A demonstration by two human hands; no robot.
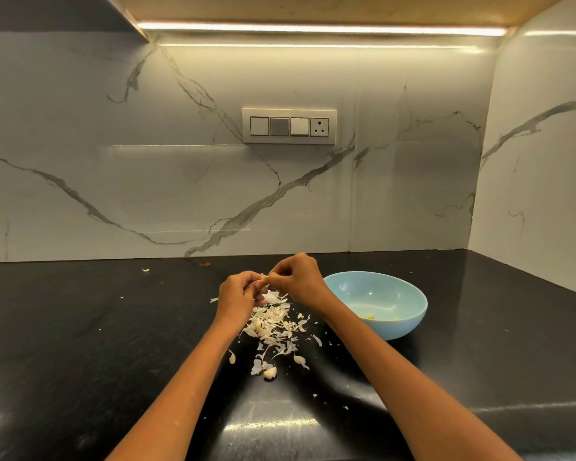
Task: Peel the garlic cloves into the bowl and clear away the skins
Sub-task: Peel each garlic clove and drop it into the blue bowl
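Both hands, left [238, 291] and right [296, 277], pinch one garlic clove [265, 278]; a slip drops it into the skins [273, 324] at 6 o'clock, missing the bowl [409, 322] at 3 o'clock.

No text, label, brand, number or sign can be read anywhere in view. The switch plate [289, 126] on the marble wall has plain, unmarked faces, and the blue bowl [379, 304] carries no print.
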